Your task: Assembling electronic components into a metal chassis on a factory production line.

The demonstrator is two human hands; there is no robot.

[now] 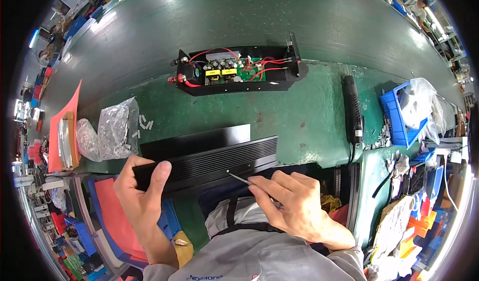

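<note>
My left hand is closed round the left end of a black finned metal housing, thumb on its near face. The housing is held tilted above the bench's near edge. In my right hand a thin pointed metal tool is pinched, its kind hidden by the fingers. Its tip points at a small silvery spot on the housing's lower face; whether it touches cannot be told. Just behind lies a smooth black panel. Farther off stands an open black case with a green circuit board and red wires.
On the left are a clear bag of small metal parts, loose pieces and an orange-red folder. A black electric screwdriver lies right, its cord running nearer. A blue bin with plastic bags stands beyond it, small scraps alongside.
</note>
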